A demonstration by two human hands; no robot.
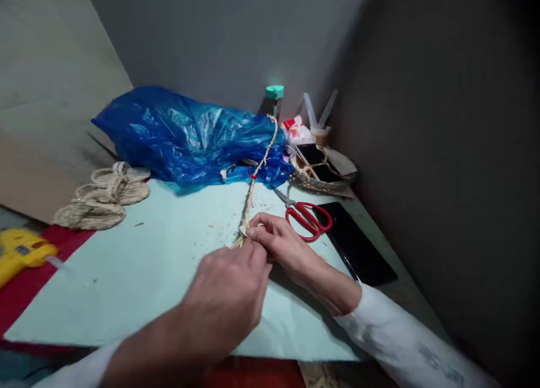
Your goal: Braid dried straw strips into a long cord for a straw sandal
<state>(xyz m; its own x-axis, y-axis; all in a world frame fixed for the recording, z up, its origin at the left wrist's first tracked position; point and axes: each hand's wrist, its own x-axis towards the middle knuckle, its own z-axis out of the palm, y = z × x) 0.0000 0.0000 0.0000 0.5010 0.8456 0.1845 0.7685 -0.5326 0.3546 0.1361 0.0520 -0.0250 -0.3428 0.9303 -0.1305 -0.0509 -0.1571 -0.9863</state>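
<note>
Fibre cord (249, 199) was pinched toward its near end by the right hand (282, 242).
From there its long axis was directed forward, slightly rightward, over the worktop (169, 253) onto the blue plastic bag (185, 135); the left hand (230, 284) was placed alongside, fingertips hidden, grip not determined.

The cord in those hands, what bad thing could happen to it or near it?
The cord might loosen if the right hand, which pinches it, slips. The scissors lie close beside that hand, so a careless move could bump them.
</note>
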